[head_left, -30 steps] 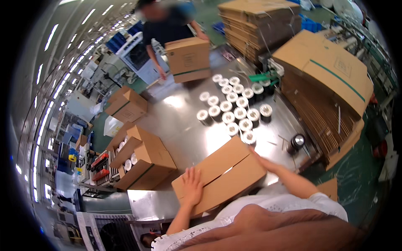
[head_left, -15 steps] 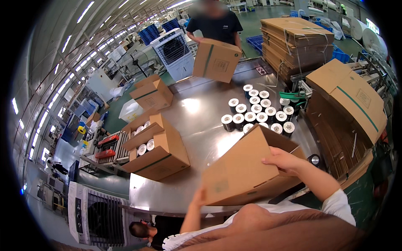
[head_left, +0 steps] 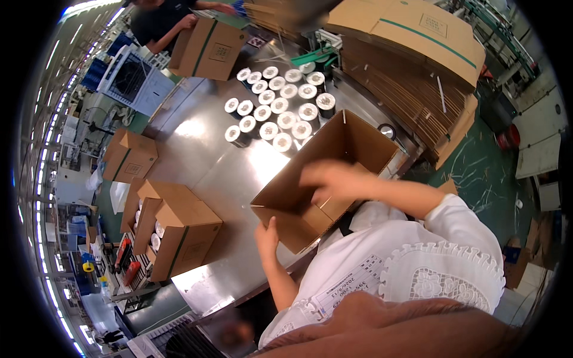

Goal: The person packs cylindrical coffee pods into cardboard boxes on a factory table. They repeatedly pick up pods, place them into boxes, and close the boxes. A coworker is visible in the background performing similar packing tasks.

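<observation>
An open cardboard box (head_left: 364,140) rests tilted at the table's near edge, its brown inside showing. My left hand (head_left: 267,238) holds its left end wall from outside, thumb up near the rim. Over the opening is my right hand (head_left: 337,182), blurred by motion, with its fingers apart and nothing visible in them. Beyond the box stand several dark cylinders with white round tops (head_left: 268,130), grouped closely on the metal table (head_left: 200,158). One more dark cylinder (head_left: 387,131) lies beside the box's far right corner.
On the left, a cardboard box (head_left: 194,238) holds white-topped cylinders; a smaller box (head_left: 134,158) stands behind it. Across the table, a co-worker (head_left: 161,27) handles another box (head_left: 212,51). Flattened cartons (head_left: 406,77) are stacked at right. A roller conveyor (head_left: 128,268) adjoins the table's left.
The box in my hands has turned so its open inside shows. My right hand has left its side wall and moved over the opening. The view has swung right.
</observation>
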Available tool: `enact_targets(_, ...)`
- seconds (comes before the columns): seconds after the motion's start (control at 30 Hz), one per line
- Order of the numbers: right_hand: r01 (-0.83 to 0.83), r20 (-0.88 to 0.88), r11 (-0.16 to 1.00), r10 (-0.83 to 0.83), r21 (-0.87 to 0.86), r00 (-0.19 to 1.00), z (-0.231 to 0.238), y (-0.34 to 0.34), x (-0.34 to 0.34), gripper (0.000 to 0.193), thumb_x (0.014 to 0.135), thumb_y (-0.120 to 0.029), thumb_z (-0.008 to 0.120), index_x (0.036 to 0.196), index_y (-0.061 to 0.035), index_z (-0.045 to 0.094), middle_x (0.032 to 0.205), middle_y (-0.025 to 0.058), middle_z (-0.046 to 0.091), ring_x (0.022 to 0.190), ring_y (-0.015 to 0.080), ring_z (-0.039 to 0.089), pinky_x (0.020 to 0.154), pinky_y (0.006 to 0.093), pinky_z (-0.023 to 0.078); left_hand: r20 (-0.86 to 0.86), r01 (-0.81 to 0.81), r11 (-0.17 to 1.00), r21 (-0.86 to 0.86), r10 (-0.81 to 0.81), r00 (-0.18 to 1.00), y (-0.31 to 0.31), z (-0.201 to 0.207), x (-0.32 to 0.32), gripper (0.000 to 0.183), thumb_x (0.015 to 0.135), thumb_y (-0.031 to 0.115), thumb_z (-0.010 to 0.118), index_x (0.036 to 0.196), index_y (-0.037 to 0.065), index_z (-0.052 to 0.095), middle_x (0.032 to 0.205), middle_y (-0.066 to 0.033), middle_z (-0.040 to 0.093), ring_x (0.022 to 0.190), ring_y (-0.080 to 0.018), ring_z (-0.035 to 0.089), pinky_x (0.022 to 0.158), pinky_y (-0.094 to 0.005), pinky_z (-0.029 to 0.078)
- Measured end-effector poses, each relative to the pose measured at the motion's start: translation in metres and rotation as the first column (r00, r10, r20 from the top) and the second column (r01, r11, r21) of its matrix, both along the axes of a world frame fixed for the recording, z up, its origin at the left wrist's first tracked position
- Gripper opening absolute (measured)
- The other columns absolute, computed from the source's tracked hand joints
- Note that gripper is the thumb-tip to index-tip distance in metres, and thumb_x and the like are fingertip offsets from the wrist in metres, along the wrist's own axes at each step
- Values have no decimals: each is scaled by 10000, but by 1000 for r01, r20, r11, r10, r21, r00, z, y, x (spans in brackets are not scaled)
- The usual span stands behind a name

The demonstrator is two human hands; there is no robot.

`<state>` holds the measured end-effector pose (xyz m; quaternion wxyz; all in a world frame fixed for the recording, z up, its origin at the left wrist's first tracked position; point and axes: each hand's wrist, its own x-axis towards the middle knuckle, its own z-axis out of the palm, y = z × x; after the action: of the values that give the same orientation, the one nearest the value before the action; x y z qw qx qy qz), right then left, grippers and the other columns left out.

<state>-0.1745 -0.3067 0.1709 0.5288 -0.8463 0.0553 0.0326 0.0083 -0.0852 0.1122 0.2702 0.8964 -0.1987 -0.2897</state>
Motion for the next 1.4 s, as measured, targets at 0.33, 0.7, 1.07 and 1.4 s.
enact_targets(0.33,784,-209,551,-835,-288,510,-92,-159,-175,414,845,-243,654,1168,11,601,935,212,648,844,341,632,832,414,500,-451,-637,733,-238,498,741,80,-147,26,493,812,370,749,1088,-12,605,920,-87,652,731,-218,618,668,-379,514)
enact_targets(0.7,385,-348,739,-625,-553,699,-157,-121,-108,367,753,-241,636,1064,-48,656,921,227,667,865,391,648,796,468,522,-551,-10,973,-229,-121,826,47,-144,43,380,784,207,741,1017,-60,604,908,-130,647,827,-265,615,798,-388,488)
enact_targets(1.07,441,-268,734,-628,-516,731,-157,-94,-111,445,776,-142,576,1215,-73,567,856,232,656,786,417,634,733,499,513,415,733,666,140,-711,567,-172,25,-10,479,895,454,572,787,-11,609,818,-274,630,813,-405,615,724,-480,480)
enact_targets(1.4,495,-247,768,-614,-408,750,-130,-92,-108,426,821,-93,566,1236,-18,506,747,260,626,700,441,611,661,508,497,-353,667,740,83,-604,715,-239,-115,69,634,965,514,387,912,-50,671,960,-267,657,979,-403,612,890,-414,453)
